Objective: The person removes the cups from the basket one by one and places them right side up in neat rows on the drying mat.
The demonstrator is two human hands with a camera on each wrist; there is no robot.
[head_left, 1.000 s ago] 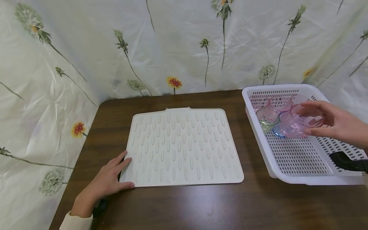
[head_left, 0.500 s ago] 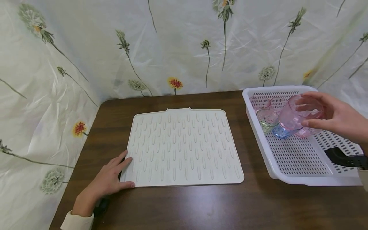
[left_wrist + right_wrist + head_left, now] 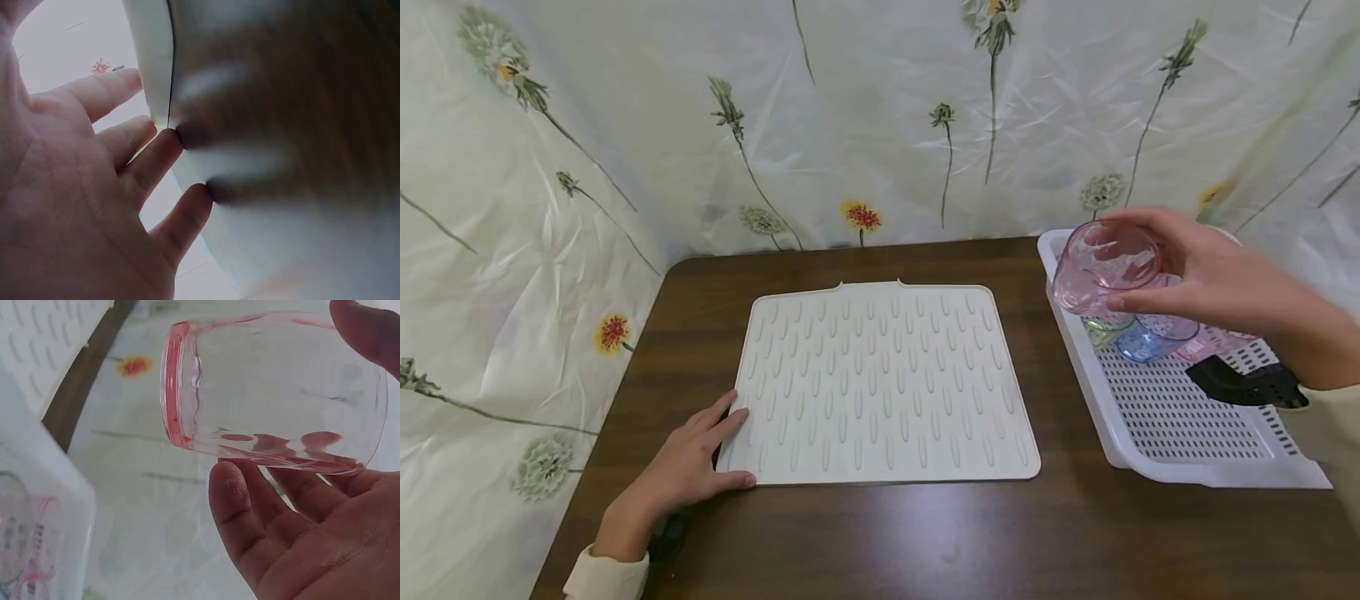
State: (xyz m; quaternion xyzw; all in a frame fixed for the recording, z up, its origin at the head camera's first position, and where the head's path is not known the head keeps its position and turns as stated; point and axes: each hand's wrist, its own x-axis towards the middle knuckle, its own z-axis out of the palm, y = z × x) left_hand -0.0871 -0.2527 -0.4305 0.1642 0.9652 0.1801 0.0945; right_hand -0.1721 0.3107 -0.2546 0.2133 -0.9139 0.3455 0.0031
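Observation:
A clear pink drinking glass (image 3: 1078, 271) is gripped between thumb and fingers of my right hand (image 3: 1206, 271), tilted above the left rim of the white basket (image 3: 1105, 417). In the right wrist view the glass (image 3: 275, 394) lies sideways, with its thick pink base to the left. Inside the basket stand a blue glass (image 3: 1142, 342), a green glass (image 3: 1101, 329) and a pink glass (image 3: 1213, 343); others are hidden by my hand. My left hand (image 3: 681, 471) rests with spread fingers at the left edge of the white ridged mat (image 3: 880, 383). In the left wrist view its fingertips (image 3: 199, 194) touch the dark table.
The brown wooden table (image 3: 865, 542) carries the mat in the middle and the basket on the right. A flower-printed sheet (image 3: 850, 125) hangs behind and at the left side. A black strap (image 3: 1247, 382) sits on my right wrist.
My right hand has lifted the pink glass out of the group in the basket and carried it up and left to the basket's rim. The left hand stays at the mat's edge.

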